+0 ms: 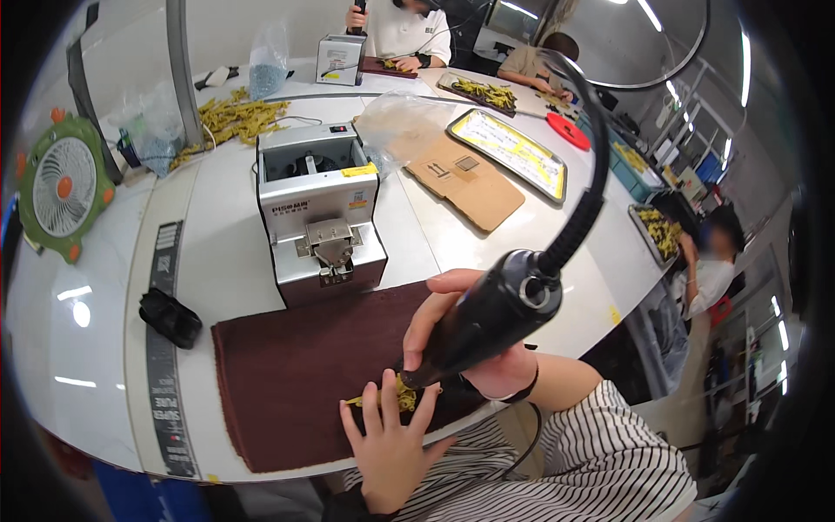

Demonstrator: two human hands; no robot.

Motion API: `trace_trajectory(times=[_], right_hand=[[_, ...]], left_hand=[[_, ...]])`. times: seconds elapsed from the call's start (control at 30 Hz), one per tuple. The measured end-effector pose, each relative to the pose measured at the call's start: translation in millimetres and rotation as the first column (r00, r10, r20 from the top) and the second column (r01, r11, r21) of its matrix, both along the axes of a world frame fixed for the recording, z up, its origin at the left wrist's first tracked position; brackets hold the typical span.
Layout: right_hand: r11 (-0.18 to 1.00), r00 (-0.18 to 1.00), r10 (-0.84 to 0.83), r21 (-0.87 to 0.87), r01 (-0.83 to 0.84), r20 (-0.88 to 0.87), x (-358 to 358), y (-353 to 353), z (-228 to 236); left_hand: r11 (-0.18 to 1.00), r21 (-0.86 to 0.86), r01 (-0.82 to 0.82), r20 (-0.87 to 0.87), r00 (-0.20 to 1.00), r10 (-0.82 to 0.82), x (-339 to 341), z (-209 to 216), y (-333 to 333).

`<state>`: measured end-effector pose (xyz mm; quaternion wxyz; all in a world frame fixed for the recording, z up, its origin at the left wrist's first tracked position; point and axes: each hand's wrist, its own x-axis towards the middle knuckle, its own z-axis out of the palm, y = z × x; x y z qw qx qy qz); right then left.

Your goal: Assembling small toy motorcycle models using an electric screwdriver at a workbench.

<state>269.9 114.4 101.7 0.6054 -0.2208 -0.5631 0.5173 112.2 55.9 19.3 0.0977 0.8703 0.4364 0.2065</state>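
Note:
My right hand is wrapped round a thick black electric screwdriver with a heavy cord at its upper end. Its tip points down and left, close to a small yellow part with thin, branching pieces. Over that part lies my left hand, fingers spread and fingertips resting on and around it. Fingers and tool hide much of the part, and the tip's contact cannot be made out. Beneath everything is a dark maroon cloth mat. Just beyond the mat stands a silver and black screw feeder with an open top.
A black bundle lies left of the mat, near a green fan. Yellow parts are heaped behind the feeder. Flattened cardboard and a white-lined tray lie at right. Several people work around the table.

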Motion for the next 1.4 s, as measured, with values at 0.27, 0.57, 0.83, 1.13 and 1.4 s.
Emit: trace_trajectory(times=[0.27,0.57,0.83,1.13,1.4], right_hand=[[0.915,0.989,-0.145,0.384,0.122,0.032,-10.9,8.6,-13.6],[0.743,0.874,-0.483,0.5,0.444,-0.057,-22.9,-0.5,-34.4],[0.702,0.82,-0.572,0.521,0.485,0.007,-20.4,-11.8,-25.4],[0.776,0.838,-0.539,0.442,0.45,0.092,-19.9,-13.6,9.3],[0.87,0.83,-0.463,0.337,0.359,0.31,-9.4,-4.3,5.4]], left_hand=[[0.998,0.046,-0.04,-0.092,0.995,0.044,2.0,1.5,-4.2],[0.985,0.171,-0.005,-0.096,0.995,0.022,11.1,-4.8,-6.9],[0.997,0.079,0.004,-0.087,0.996,0.003,12.4,-4.3,-9.0],[0.993,-0.079,0.086,0.204,0.977,-0.068,7.7,-12.0,-2.5],[0.999,-0.01,-0.034,-0.003,0.999,0.034,9.5,-8.8,-3.9]])
